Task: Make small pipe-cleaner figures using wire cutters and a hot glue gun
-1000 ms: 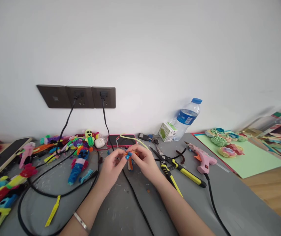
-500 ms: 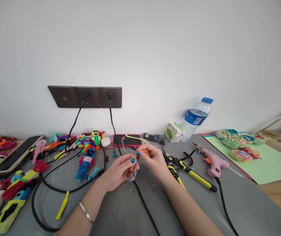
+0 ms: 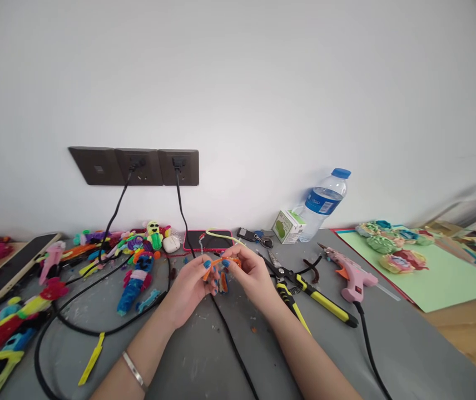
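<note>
Both my hands meet above the grey table mat (image 3: pixel 204 361), pinching a small orange pipe-cleaner piece (image 3: pixel 222 278). My left hand (image 3: pixel 192 286), with blue nails and a bracelet on the wrist, grips its left side. My right hand (image 3: pixel 252 275) holds its right end with closed fingers. A pale yellow-green pipe cleaner (image 3: pixel 221 235) arcs up behind my fingers. A black cable (image 3: pixel 229 339) runs under my hands toward me.
Yellow-handled pliers (image 3: pixel 305 289) and a pink glue gun (image 3: pixel 350 275) lie to the right. A water bottle (image 3: pixel 323 203), small green carton (image 3: pixel 288 225), keys and a red-cased phone (image 3: pixel 207 240) stand by the wall. Colourful pipe-cleaner figures (image 3: pixel 133 261) crowd the left; green paper (image 3: pixel 438 278) lies far right.
My hands have turned the orange piece between them; the left fingers shifted from wrapping its lower part to pinching its top. The view swung slightly right, then back left.
</note>
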The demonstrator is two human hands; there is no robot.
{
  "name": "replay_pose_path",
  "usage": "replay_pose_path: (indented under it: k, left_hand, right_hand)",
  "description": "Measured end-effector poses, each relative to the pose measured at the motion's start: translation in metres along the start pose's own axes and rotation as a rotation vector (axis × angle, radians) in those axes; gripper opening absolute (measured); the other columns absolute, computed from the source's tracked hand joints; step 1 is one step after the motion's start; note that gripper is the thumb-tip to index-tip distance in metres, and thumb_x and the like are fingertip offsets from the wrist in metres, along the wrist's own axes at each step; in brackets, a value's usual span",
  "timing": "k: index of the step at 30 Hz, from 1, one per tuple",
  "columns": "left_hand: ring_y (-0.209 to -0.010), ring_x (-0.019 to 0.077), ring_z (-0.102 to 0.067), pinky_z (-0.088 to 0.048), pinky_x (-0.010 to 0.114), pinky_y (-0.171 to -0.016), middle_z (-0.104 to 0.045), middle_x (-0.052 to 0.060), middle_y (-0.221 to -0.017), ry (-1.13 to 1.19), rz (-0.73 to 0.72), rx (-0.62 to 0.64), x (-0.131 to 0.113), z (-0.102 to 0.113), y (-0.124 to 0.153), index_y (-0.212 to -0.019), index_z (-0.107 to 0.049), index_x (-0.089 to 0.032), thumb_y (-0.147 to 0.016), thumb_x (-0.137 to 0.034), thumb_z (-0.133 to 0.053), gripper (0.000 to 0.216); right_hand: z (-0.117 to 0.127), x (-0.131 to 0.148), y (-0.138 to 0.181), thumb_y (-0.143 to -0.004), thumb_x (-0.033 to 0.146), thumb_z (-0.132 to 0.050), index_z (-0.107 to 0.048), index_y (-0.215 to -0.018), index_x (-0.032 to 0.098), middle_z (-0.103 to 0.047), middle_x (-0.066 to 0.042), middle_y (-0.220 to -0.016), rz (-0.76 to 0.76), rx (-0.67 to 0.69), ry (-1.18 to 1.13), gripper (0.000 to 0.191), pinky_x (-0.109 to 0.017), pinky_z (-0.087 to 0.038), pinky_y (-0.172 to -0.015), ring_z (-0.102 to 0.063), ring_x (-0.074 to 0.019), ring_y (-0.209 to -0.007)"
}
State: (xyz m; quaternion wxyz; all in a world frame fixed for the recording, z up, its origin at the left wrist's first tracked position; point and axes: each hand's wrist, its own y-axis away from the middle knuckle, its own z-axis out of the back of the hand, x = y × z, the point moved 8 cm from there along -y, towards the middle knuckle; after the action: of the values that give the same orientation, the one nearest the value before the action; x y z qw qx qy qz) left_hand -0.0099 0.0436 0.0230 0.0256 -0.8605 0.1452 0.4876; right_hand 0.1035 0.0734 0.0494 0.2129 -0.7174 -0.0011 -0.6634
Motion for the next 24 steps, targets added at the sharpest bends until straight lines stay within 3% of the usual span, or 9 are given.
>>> replay_pose_path:
  k: [5, 13, 24]
  left_hand:
    - [-0.067, 0.0114, -0.049, -0.046, 0.026, -0.068, -0.052, 0.0, -0.074, -0.056, 0.013, 0.016, 0.003, -0.002, -0.001, -0.08, -0.065, -0.016, -0.081, -0.04, -0.071, 0.025]
    - [-0.065, 0.01, -0.047, -0.042, 0.023, -0.063, -0.053, 0.0, -0.073, -0.084, 0.064, 0.038, 0.007, -0.004, 0.001, -0.079, -0.065, -0.016, -0.078, -0.038, -0.076, 0.025]
    - [-0.068, 0.0096, -0.052, -0.047, 0.02, -0.067, -0.058, 0.0, -0.076, -0.089, -0.171, -0.153, -0.013, 0.02, -0.003, -0.075, -0.066, -0.017, -0.069, -0.037, -0.082, 0.027]
  right_hand:
    - [0.001, 0.0, 0.001, -0.086, 0.039, -0.063, -0.067, -0.088, 0.018, -0.065, -0.004, -0.081, 0.01, -0.005, -0.002, 0.021, -0.026, -0.048, -0.063, -0.058, -0.0145, -0.069]
    - [-0.002, -0.001, 0.001, -0.087, 0.033, -0.063, -0.07, -0.09, 0.019, -0.066, -0.004, -0.085, 0.023, 0.015, -0.009, 0.016, -0.026, -0.05, -0.068, -0.061, -0.0153, -0.074]
    - [-0.007, 0.009, 0.005, -0.09, 0.035, -0.059, -0.073, -0.087, 0.019, -0.063, -0.003, -0.074, 0.089, 0.029, 0.169, 0.021, -0.026, -0.043, -0.055, -0.053, -0.0132, -0.06]
